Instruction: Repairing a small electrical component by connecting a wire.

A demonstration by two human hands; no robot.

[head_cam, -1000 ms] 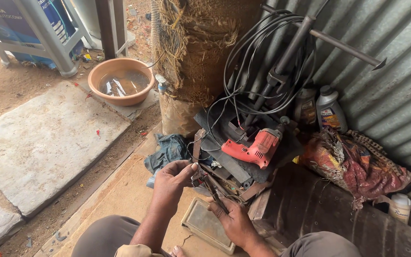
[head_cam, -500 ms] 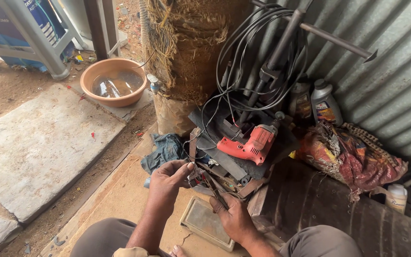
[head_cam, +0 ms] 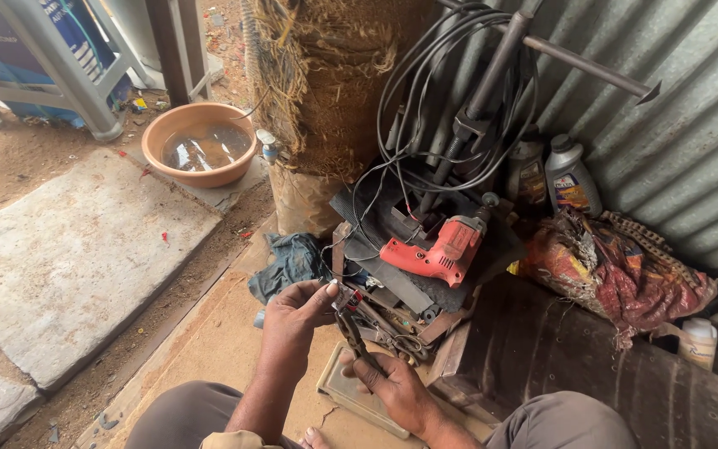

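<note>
Both hands are meeting just in front of the tool pile. The right hand point(head_cam: 396, 384) is wrapping its fingers around the handles of a pair of dark metal pliers point(head_cam: 352, 331), nose pointing up and away from the person. The left hand point(head_cam: 292, 309) is pinching thumb and fingertips on something small at the pliers' nose; there is a fleck of red there, but what it is I cannot tell. Compared with a second ago, the left hand is sitting a touch higher and closer to the tip, and the view is tilting downward, so the work is tightening up around that nose rather than moving anywhere.

Just beyond the hands a red plastic power drill point(head_cam: 436, 249) is lying on dark scrap, under a hanging loop of black cables point(head_cam: 425, 108). A crumpled blue cloth point(head_cam: 288, 262) is lying beside the left hand, and a round terracotta basin of water point(head_cam: 201, 143) is standing well apart, near the grey stone slab point(head_cam: 68, 249).
</note>
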